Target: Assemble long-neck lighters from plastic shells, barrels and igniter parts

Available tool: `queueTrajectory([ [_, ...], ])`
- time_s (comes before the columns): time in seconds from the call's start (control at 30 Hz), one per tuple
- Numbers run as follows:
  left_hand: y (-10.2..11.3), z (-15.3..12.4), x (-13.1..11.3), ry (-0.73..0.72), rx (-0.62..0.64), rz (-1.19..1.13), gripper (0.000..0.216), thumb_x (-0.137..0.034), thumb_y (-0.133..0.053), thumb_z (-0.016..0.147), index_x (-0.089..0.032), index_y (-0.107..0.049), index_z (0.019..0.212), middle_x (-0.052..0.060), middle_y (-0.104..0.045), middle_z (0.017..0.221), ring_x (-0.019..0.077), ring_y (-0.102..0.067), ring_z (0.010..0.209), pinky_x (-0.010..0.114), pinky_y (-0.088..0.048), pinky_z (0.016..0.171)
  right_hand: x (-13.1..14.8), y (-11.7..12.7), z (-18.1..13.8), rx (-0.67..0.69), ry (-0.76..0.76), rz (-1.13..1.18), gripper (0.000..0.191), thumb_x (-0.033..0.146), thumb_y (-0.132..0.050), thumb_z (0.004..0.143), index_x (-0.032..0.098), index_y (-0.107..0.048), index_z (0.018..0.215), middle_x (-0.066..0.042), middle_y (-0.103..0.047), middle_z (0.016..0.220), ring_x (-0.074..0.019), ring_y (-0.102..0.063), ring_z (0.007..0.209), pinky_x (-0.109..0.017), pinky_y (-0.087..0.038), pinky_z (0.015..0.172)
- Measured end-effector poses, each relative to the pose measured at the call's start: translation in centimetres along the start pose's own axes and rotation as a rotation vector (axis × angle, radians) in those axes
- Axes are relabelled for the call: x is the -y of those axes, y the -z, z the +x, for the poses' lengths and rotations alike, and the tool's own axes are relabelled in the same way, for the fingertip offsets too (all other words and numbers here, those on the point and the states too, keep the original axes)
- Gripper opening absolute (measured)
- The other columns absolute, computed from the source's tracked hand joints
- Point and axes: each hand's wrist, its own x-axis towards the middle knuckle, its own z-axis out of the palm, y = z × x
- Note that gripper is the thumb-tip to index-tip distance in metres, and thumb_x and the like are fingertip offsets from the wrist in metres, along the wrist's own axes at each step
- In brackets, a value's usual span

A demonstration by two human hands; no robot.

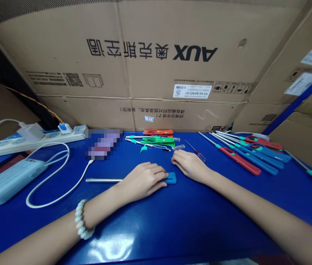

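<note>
My left hand (144,179) lies palm down on a blue-handled tool (171,178) whose metal shaft (103,180) sticks out to the left; the fingers are curled loosely over the handle. A pale bead bracelet (82,224) is on that wrist. My right hand (190,165) rests flat on the blue table (156,221) with fingers stretched out, holding nothing. Its fingertips are close to a small red-handled screwdriver (196,151) and a clear tube (178,147).
Green and orange tools (158,139) lie behind the hands. A row of red and blue long-shafted tools (248,154) lies at the right. At the left are a power strip (34,138), a power bank (9,180) and a white cable (56,191). Large cardboard boxes (150,62) wall the back.
</note>
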Motion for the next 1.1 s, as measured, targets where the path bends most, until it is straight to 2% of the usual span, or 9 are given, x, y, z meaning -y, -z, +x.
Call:
queueTrajectory([
  [0.17, 0.0, 0.2, 0.1, 0.075, 0.005, -0.033, 0.017, -0.029, -0.050, 0.093, -0.018, -0.062, 0.100, 0.003, -0.066, 0.098, 0.0177, -0.061, 0.088, 0.029, -0.044, 0.075, 1.5, 1.2, 0.3, 0.005, -0.152, 0.406, 0.015, 0.016, -0.049, 0.092, 0.016, -0.057, 0.079, -0.004, -0.061, 0.080, -0.0149, -0.056, 0.073, -0.026, -0.044, 0.069],
  [0.3, 0.0, 0.2, 0.3, 0.120, 0.023, -0.028, 0.015, -0.028, -0.052, 0.092, -0.019, -0.061, 0.100, 0.002, -0.065, 0.097, 0.0183, -0.061, 0.088, 0.029, -0.043, 0.074, 2.2, 1.4, 0.5, 0.054, -0.151, 0.513, 0.016, 0.017, -0.051, 0.090, 0.016, -0.059, 0.076, -0.002, -0.060, 0.075, -0.0137, -0.054, 0.067, -0.025, -0.043, 0.064],
  [0.8, 0.2, 0.3, 0.5, 0.127, 0.020, -0.040, 0.016, -0.027, -0.053, 0.091, -0.017, -0.063, 0.100, 0.004, -0.065, 0.096, 0.0188, -0.061, 0.088, 0.030, -0.046, 0.077, 2.2, 1.4, 0.3, 0.046, -0.077, 0.346, 0.014, 0.015, -0.050, 0.091, 0.016, -0.058, 0.079, -0.003, -0.059, 0.077, -0.0153, -0.055, 0.073, -0.026, -0.043, 0.069],
  [1.1, 0.0, 0.2, 0.3, 0.122, 0.014, -0.028, 0.017, -0.027, -0.051, 0.092, -0.017, -0.063, 0.101, 0.004, -0.064, 0.095, 0.0187, -0.060, 0.088, 0.031, -0.046, 0.078, 2.5, 1.5, 0.2, 0.041, 0.191, -0.149, 0.025, 0.018, -0.040, 0.095, 0.014, -0.061, 0.081, -0.008, -0.061, 0.080, -0.0187, -0.051, 0.074, -0.030, -0.041, 0.069],
])
